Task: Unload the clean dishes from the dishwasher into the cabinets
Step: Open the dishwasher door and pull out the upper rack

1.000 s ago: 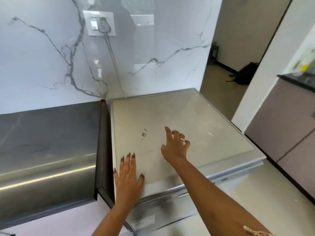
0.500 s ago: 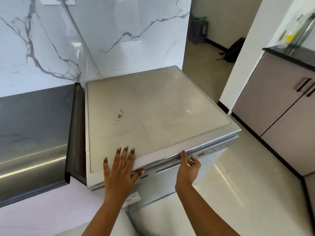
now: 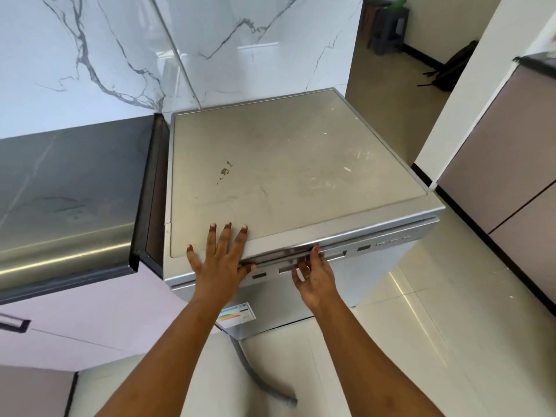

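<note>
A silver free-standing dishwasher (image 3: 288,176) stands against the marble wall, and its door (image 3: 376,266) looks shut or barely ajar. No dishes show. My left hand (image 3: 218,263) lies flat on the top's front edge, fingers spread, thumb tucked under the lip. My right hand (image 3: 314,275) is at the door's top edge, left of the control buttons (image 3: 388,244). Its fingers hook into the gap under the lip while the thumb hangs free below.
A dark grey countertop (image 3: 66,188) with pale pink cabinet fronts (image 3: 90,308) adjoins on the left. A grey drain hose (image 3: 261,383) lies on the tiled floor in front. Mauve cabinets (image 3: 511,176) stand at the right. A dark bag (image 3: 454,70) lies in the hallway beyond.
My right hand came off the dishwasher's top and dropped to the door's upper edge. My left hand slid back to the front lip. My view pulled back and lower.
</note>
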Demonstrator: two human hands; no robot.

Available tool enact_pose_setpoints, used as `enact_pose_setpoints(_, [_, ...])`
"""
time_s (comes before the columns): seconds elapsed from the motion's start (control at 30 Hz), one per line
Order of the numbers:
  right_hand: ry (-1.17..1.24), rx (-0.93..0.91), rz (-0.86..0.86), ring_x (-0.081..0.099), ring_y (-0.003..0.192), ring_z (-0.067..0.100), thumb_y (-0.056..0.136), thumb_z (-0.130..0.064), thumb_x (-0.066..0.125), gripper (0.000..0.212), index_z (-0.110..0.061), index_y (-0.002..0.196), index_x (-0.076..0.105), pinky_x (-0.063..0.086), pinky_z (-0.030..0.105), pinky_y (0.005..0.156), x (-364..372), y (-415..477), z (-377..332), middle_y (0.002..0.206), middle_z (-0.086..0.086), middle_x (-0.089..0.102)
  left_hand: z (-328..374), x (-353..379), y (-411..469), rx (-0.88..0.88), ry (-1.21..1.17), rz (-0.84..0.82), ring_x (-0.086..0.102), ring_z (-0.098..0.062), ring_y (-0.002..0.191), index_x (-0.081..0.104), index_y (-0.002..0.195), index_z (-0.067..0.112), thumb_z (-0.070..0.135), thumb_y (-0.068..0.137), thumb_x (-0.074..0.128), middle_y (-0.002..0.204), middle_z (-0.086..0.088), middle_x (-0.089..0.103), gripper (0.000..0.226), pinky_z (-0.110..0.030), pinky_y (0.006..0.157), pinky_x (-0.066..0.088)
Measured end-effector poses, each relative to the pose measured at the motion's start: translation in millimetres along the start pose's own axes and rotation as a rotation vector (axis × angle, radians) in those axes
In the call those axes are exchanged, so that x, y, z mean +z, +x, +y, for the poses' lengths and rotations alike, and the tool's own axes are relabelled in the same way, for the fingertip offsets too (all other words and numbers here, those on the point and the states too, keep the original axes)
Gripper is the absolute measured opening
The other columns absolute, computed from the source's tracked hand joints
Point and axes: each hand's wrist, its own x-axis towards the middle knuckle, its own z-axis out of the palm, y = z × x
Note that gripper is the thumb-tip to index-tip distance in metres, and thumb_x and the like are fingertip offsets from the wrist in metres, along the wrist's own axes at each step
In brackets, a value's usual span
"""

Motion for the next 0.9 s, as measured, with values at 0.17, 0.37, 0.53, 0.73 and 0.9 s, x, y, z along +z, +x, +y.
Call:
enact_pose_setpoints(0.17, [-0.105,-0.017,0.077,0.051,0.071,0.013,0.087,-0.034,0.063,0.026,-0.016,0.103,0.053,0.048,0.026,0.066,-3.9,-3.1,5.8,0.078,0.002,0.054,-3.9,-0.1,-1.4,0.030,-0.073,-0.022,-0.018,-0.024,0.144,-0.015,0.145,0.040,0.075,0.078,0.038,0.158,0.004,-0.012,0.092,-0.064,0.108,0.004])
enact_pose_setpoints(0.37, [-0.210,-0.068,0.169,0.055,0.079,0.014,0.086,-0.038,0.065,0.032,-0.017,0.105,0.050,0.048,0.027,0.065,-30.0,-15.8,21.8,0.088,0.003,0.059,-6.1,6.4,-12.0,0.128,-0.045,0.058,-0.023,-0.022,0.143,-0.029,0.139,0.037,0.085,0.069,0.025,0.157,0.003,-0.019,0.101,-0.065,0.109,-0.004])
enact_pose_setpoints(0.53, [-0.253,-0.075,0.271,0.058,0.087,0.017,0.086,-0.043,0.062,0.038,-0.016,0.110,0.049,0.049,0.027,0.064,-61.5,-44.2,40.4,0.103,0.007,0.062,5.4,35.2,-76.6,0.187,-0.134,0.128,-0.001,-0.025,0.146,-0.002,0.148,0.033,0.075,0.080,-0.001,0.158,-0.004,-0.001,0.080,-0.059,0.109,-0.009])
enact_pose_setpoints(0.73, [-0.201,-0.097,0.340,0.059,0.090,0.016,0.090,-0.039,0.059,0.038,-0.014,0.116,0.049,0.050,0.027,0.066,-96.7,-79.9,61.4,0.104,0.006,0.063,12.9,52.2,-116.1,0.262,-0.167,-0.119,0.021,-0.021,0.143,0.008,0.149,0.034,0.069,0.086,0.017,0.155,0.006,0.023,0.073,-0.054,0.110,0.023])
enact_pose_setpoints(0.9, [-0.166,-0.087,0.431,0.056,0.109,0.022,0.085,-0.046,0.064,0.049,-0.014,0.117,0.046,0.049,0.036,0.075,-125.0,-105.1,79.6,0.110,0.004,0.059,16.7,63.5,-148.1,0.374,-0.196,-0.262,0.032,-0.020,0.134,0.001,0.149,0.035,0.069,0.084,0.037,0.150,0.007,0.027,0.081,-0.046,0.106,0.029])
